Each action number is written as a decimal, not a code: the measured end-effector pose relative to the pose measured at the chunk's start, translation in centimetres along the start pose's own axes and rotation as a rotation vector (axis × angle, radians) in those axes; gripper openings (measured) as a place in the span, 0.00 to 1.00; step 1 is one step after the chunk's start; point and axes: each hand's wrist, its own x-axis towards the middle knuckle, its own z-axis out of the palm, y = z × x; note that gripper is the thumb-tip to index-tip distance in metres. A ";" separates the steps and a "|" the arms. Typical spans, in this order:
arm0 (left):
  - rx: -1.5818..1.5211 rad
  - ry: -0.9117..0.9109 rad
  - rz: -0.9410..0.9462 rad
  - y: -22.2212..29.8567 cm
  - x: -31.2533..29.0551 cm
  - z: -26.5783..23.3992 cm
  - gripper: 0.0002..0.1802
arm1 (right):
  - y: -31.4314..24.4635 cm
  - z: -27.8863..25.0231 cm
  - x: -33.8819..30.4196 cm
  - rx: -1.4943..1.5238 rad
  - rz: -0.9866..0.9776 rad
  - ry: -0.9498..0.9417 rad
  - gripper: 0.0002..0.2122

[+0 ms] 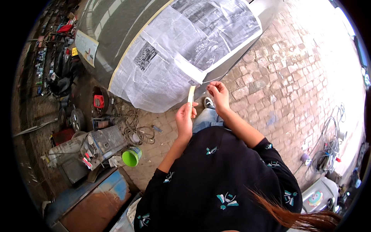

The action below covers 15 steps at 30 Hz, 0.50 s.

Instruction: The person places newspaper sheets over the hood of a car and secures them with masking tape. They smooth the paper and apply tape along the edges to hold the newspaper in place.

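Note:
My left hand (pixel 185 117) grips a pale yellow strip of masking tape (pixel 191 94), which stands up from the fingers toward the corner of a newspaper sheet (pixel 158 77). The newspaper covers part of a dark car panel (pixel 112 33), with yellow tape along its left edge and a white border along its right. Just right of that corner, my right hand (pixel 219 96) is closed with the fingertips pinched together. A thin white strand (pixel 210 80) runs from the newspaper's corner to beside these fingertips; whether they hold it is unclear.
A green bucket (pixel 131 156), coiled cable (pixel 135 129) and a grey metal machine (pixel 106 141) stand at the left on the brick floor (pixel 270 89). Tools and parts crowd the far left. More cables (pixel 328 145) lie at the right. A rusty blue panel (pixel 96 201) is lower left.

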 end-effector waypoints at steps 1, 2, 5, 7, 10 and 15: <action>0.081 -0.045 0.027 0.5 0.1 0.4 0.17 | -1.8 0.3 -0.9 0.019 -0.040 -0.087 0.07; 0.145 -0.065 0.021 0.9 0.2 0.7 0.19 | -3.3 0.5 -1.6 0.036 -0.083 -0.176 0.08; 0.211 -0.117 0.063 1.2 0.7 1.6 0.18 | -6.3 0.4 -2.3 0.040 -0.125 -0.375 0.09; 0.218 -0.130 0.060 1.3 1.3 2.3 0.17 | -7.1 0.6 -1.9 0.035 -0.113 -0.427 0.08; 0.237 -0.140 0.041 1.6 1.5 3.3 0.17 | -7.0 -0.3 -1.1 0.017 -0.081 -0.428 0.07; 0.269 -0.250 0.040 1.3 2.3 4.9 0.16 | -8.3 -2.3 0.9 -0.066 -0.123 -0.357 0.03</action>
